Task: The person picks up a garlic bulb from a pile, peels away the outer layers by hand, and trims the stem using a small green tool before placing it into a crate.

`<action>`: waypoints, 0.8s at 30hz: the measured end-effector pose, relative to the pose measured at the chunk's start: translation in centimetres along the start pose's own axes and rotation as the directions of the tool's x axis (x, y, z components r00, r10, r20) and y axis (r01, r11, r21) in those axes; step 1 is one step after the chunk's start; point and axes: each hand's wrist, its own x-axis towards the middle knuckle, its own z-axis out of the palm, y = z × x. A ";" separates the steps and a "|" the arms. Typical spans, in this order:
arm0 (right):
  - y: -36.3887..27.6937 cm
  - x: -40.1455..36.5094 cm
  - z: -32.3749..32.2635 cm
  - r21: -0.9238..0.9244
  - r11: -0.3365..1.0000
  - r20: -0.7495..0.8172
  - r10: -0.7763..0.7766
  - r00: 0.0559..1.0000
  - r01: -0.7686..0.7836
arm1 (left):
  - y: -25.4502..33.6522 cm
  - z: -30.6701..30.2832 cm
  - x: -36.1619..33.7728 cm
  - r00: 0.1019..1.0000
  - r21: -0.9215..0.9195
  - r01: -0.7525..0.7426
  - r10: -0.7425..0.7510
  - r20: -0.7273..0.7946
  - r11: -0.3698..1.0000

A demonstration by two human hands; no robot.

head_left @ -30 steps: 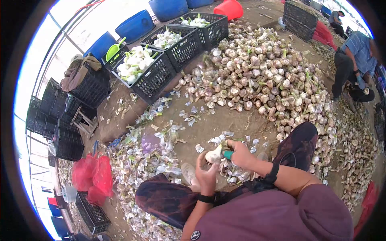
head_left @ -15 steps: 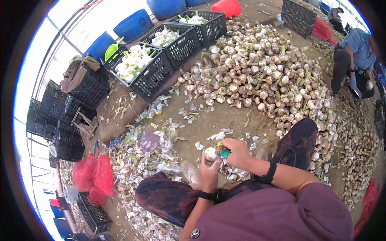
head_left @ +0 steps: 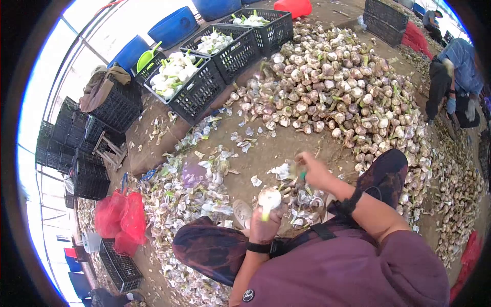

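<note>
My left hand [head_left: 265, 225] is closed around a garlic bulb [head_left: 269, 198], its white face up and a green stem pointing toward me. To the right and slightly farther out, my right hand [head_left: 313, 171] is closed on a small green-handled tool [head_left: 303, 176], mostly hidden by the fingers; something blurred shows at the fingertips. The two hands are apart. Peeled skins [head_left: 306, 200] lie on the ground beneath them, between my legs.
A large heap of garlic bulbs [head_left: 337, 87] lies ahead. Black crates [head_left: 197, 94] with white garlic stand at the upper left, blue tubs [head_left: 174, 25] behind them. Red net bags [head_left: 120, 217] lie left. A person in blue [head_left: 460, 66] sits at the far right.
My right hand has moved away from the bulb, up and to the right, with the tool. The bulb in my left hand is now turned with its green stem toward me.
</note>
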 end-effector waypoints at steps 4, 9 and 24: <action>-3.2 -2.9 0.9 -0.328 0.865 0.207 -0.327 0.922 0.380 | -0.1 0.4 0.1 0.988 0.069 -0.080 0.088 -0.124 0.994; -4.5 -3.1 2.7 -0.408 0.635 0.167 -0.654 0.738 0.655 | -0.2 0.2 0.7 0.981 0.061 -0.053 0.064 -0.181 0.997; -4.8 -3.6 3.9 -0.471 0.601 0.188 -0.647 0.739 0.645 | -0.5 0.0 0.3 0.975 0.035 -0.073 0.079 -0.210 0.997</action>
